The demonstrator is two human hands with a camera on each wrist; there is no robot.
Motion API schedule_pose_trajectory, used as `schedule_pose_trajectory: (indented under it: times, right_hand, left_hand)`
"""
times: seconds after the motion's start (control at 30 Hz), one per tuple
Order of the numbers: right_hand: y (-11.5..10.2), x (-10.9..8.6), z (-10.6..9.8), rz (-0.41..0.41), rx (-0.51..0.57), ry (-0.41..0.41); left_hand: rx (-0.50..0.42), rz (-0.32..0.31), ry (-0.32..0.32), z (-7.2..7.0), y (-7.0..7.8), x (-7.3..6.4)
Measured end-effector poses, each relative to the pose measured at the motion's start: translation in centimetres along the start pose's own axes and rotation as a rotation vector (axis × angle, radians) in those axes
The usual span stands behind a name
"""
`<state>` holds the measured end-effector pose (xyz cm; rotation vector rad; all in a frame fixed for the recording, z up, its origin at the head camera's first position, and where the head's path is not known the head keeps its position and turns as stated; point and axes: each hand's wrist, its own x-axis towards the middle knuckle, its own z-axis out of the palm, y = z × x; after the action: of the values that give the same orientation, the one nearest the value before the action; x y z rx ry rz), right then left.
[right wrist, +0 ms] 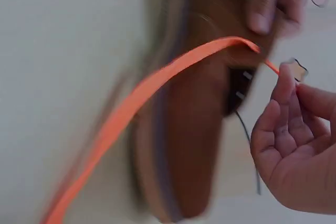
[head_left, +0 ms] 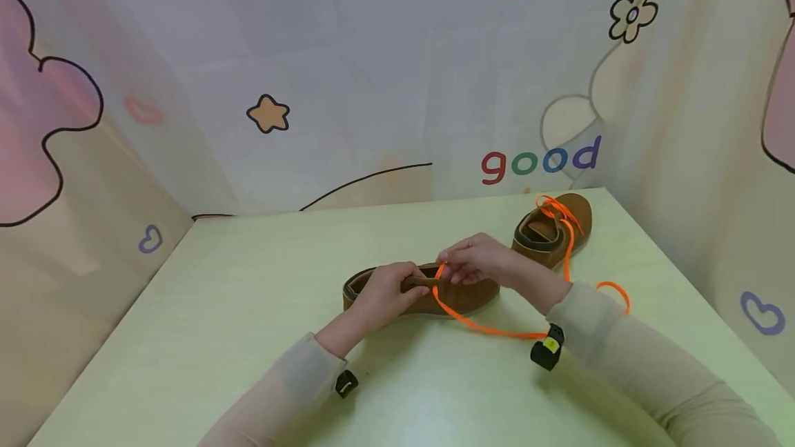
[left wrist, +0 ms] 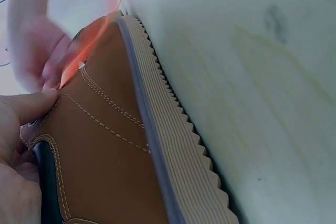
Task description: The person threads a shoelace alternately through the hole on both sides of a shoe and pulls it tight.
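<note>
A brown shoe [head_left: 478, 296] lies on the table, its toe toward the right. My left hand [head_left: 386, 290] grips the eyelet flap near the opening, thumb on the outer side and fingers inside in the left wrist view. One end of an orange shoelace [head_left: 497, 332] is pinched between thumb and forefinger of my right hand [head_left: 481, 259], just above the flap. In the right wrist view the lace [right wrist: 142, 90] passes through an eyelet, and its long part trails across the shoe's side. Pale empty eyelets show on the opposite flap.
Behind my right forearm, at the table's back right, sits a second brown shoe [head_left: 580, 212] with orange laces tied over it. An orange lace loop [head_left: 621, 292] shows past my right sleeve. Printed curtains [head_left: 385, 88] stand behind the pale table [head_left: 261, 261].
</note>
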<state>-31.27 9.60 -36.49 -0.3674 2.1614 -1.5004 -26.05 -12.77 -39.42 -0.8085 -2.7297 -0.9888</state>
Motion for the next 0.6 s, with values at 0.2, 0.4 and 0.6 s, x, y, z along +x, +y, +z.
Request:
schedule_pose_trajectory:
  times: [0.2, 0.4, 0.6]
  right_hand:
    - [-3.6, -1.5, -6.2, -0.043, 0.081, 0.241]
    - [-3.8, -4.0, -11.6, -0.037, 0.237, 0.362]
    - [-2.5, -5.8, -14.2, -0.067, 0.338, 0.419]
  left_hand:
    - [0.0, -0.024, -0.004, 0.0, 0.2, 0.0]
    - [-0.006, -0.023, -0.018, 0.1, 0.1, -0.1]
    - [0.01, -0.024, -0.022, 0.1, 0.0, -0.1]
